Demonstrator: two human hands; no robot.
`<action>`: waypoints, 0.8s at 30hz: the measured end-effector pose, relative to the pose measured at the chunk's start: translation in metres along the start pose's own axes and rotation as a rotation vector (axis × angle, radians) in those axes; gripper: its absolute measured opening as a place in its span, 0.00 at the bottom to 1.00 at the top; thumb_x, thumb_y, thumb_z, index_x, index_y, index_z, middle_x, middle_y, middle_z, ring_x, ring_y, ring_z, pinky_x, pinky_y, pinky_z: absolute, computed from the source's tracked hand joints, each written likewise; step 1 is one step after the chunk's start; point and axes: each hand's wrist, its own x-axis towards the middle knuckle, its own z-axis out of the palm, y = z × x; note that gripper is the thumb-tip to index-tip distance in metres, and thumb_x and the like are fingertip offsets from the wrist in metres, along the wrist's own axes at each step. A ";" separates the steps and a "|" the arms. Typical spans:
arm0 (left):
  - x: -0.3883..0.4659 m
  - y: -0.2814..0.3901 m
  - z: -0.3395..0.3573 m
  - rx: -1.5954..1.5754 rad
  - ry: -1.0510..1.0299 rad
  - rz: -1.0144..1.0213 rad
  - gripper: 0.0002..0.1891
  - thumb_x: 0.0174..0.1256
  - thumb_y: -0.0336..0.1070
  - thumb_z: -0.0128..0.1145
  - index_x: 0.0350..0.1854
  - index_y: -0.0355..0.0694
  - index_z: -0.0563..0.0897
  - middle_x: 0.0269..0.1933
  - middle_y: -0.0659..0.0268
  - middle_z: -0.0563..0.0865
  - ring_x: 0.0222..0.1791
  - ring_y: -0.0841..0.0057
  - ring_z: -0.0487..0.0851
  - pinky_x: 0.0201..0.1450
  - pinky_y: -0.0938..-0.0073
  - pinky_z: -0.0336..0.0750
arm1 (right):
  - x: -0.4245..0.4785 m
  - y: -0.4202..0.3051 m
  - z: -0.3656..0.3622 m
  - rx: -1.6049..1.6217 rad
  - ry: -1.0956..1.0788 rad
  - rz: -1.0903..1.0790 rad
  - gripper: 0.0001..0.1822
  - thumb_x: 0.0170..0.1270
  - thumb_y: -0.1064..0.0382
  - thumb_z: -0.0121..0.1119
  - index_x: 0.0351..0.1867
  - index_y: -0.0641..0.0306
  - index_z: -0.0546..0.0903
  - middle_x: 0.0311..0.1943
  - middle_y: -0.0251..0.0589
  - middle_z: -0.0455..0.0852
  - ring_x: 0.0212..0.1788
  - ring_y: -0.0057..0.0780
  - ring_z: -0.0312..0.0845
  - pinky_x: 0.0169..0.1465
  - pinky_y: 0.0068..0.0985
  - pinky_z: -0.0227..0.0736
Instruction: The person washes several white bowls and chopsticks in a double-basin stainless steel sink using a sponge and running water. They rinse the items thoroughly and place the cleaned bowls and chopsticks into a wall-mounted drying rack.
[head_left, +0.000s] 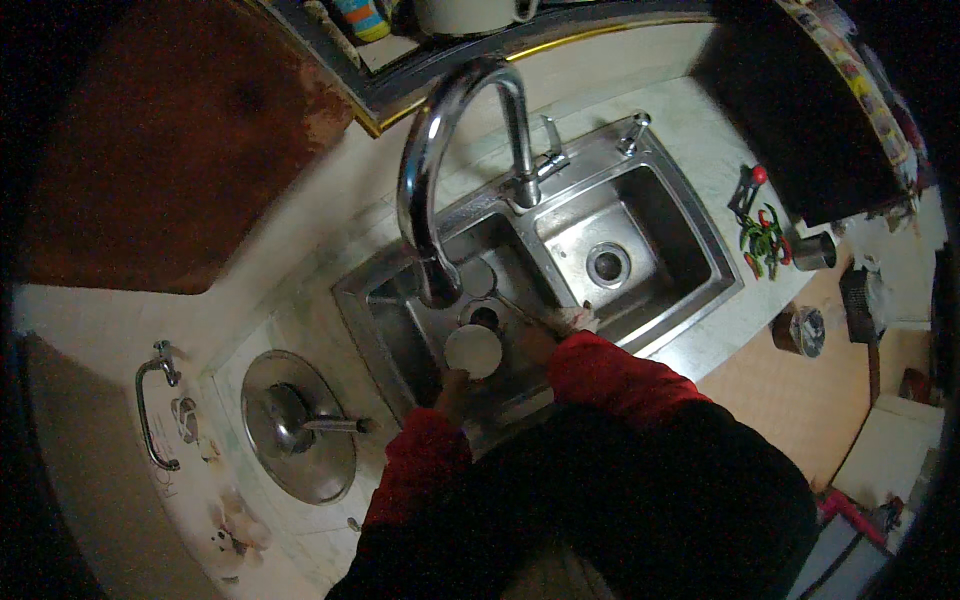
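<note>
My left hand (452, 390), below a red sleeve, grips the near rim of a pale round dish (473, 351) in the left basin (390, 341) of a stainless-steel double sink. My right hand (534, 343) is in shadow beside the divider. From it a thin-handled utensil (514, 306) runs toward the back of the basin; its grip is mostly hidden. A pale, crumpled piece (579, 318) lies at my right wrist, too blurred to name. Behind the dish are the dark drain (484, 318) and another round item (478, 279), partly behind the faucet spout.
A tall chrome faucet (420, 180) arches over the left basin. The right basin (574, 247) has a drain strainer (608, 265). On the counter are a large metal lid (330, 472) at left, and green and red chillies (765, 244) and a metal cup (815, 251) at right.
</note>
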 end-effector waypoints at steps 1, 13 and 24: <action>0.006 -0.002 -0.006 -0.002 0.000 0.001 0.28 0.54 0.45 0.49 0.55 0.35 0.63 0.48 0.60 0.71 0.45 0.70 0.69 0.44 0.70 0.71 | 0.007 -0.005 0.003 0.023 -0.044 0.003 0.12 0.50 0.58 0.51 0.24 0.65 0.77 0.27 0.44 0.75 0.30 0.36 0.71 0.33 0.35 0.67; 0.022 0.032 0.014 -0.058 0.036 0.028 0.27 0.52 0.52 0.51 0.50 0.39 0.68 0.44 0.64 0.74 0.42 0.70 0.72 0.41 0.67 0.70 | 0.010 -0.002 -0.003 0.133 -0.178 0.036 0.13 0.51 0.57 0.51 0.25 0.67 0.76 0.21 0.44 0.75 0.24 0.34 0.71 0.28 0.35 0.66; 0.118 0.036 0.012 0.129 -0.169 0.101 0.19 0.58 0.42 0.45 0.47 0.33 0.68 0.37 0.60 0.77 0.31 0.70 0.76 0.30 0.73 0.70 | -0.039 0.009 -0.025 0.046 -0.188 0.033 0.16 0.53 0.54 0.52 0.27 0.69 0.75 0.16 0.44 0.75 0.18 0.33 0.71 0.23 0.34 0.65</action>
